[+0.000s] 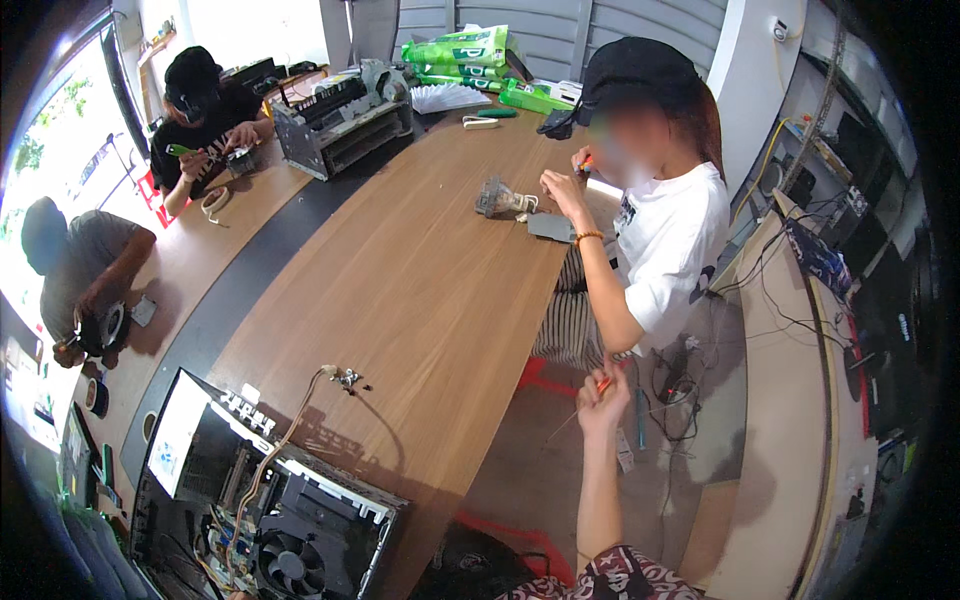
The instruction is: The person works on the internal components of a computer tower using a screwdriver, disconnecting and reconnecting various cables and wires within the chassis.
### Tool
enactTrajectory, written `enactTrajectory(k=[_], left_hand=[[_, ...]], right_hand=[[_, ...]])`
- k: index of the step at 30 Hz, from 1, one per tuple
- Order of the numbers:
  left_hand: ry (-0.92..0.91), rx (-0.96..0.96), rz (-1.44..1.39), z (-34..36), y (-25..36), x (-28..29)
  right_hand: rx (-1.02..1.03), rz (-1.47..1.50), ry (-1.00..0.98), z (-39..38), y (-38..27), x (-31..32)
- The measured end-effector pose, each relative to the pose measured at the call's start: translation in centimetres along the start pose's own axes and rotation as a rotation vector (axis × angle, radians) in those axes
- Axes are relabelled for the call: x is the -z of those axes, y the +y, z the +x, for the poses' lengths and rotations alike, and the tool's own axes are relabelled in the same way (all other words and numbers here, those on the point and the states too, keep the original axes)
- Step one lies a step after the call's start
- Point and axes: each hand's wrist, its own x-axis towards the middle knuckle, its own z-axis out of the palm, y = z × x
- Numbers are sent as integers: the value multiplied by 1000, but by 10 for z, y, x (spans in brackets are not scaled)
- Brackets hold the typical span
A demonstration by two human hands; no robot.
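My right hand [602,400], raised at the right of the table, grips an orange-handled screwdriver [603,384], its thin shaft pointing down to the left. An open black desktop computer case [360,525] lies at the lower left, showing a fan [290,560], boards and wiring. A tan cable [285,438] runs out of it to a connector beside several small screws [350,380] on the wooden table [410,280]. At the bottom edge by the case, a sliver of skin [236,594] may be my left hand; its fingers are hidden.
A co-worker in white [670,230] works opposite on a small device [500,198]. Two other people [190,130] work along the left. A metal chassis [340,125] and green packs [455,55] sit at the back. Cables [675,390] trail on the floor; a side bench [760,420] runs along the right.
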Motion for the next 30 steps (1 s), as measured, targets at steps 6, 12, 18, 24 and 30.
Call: enactTrajectory(k=[6, 12, 18, 24, 30], left_hand=[[92, 232, -451, 3, -21, -9], [-7, -76, -44, 0, -24, -4], [-33, -162, 93, 0, 3, 1], [-51, -155, 123, 2, 2, 2], [-22, -89, 49, -2, -3, -1]], right_hand=[[114, 306, -96, 24, -25, -54], [104, 342, -230, 24, -16, -58], [81, 489, -274, 14, -23, -75], [151, 553, -351, 16, -47, -92], [216, 594, -541, 40, -94, -82]])
